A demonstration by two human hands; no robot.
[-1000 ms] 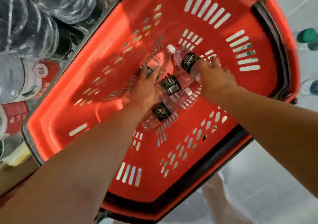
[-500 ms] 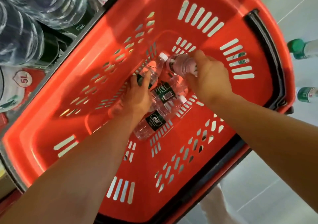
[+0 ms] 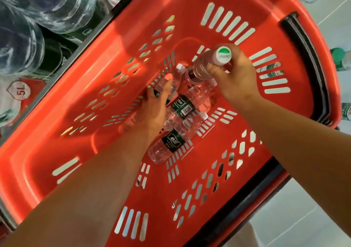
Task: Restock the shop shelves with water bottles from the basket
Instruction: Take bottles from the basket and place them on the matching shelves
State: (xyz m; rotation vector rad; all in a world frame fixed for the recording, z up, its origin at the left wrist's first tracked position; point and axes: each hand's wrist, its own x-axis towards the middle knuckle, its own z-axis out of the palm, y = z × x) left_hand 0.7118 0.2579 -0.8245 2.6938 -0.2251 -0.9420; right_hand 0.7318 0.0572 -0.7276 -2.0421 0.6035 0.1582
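Observation:
A red slotted shopping basket [image 3: 98, 87] fills the view. Small clear water bottles with dark green labels lie on its floor. My right hand [image 3: 235, 77] grips one bottle [image 3: 204, 66] near its white and green cap and holds it tilted upright above the others. My left hand [image 3: 153, 108] lies over another bottle [image 3: 174, 79] with a white cap, fingers curled on it. Two more bottles [image 3: 182, 106] [image 3: 171, 142] rest loose beside that hand.
Large water jugs [image 3: 57, 3] and a 5L labelled pack [image 3: 17, 94] stand on the shelf at the upper left. Green-capped bottles [image 3: 341, 60] lie on the pale floor at the right. The basket's black handle [image 3: 307, 60] runs along the right rim.
My right hand has raised its bottle from lying flat to cap-up and shifted right. My left hand stays on its bottle. The view has moved closer to the basket.

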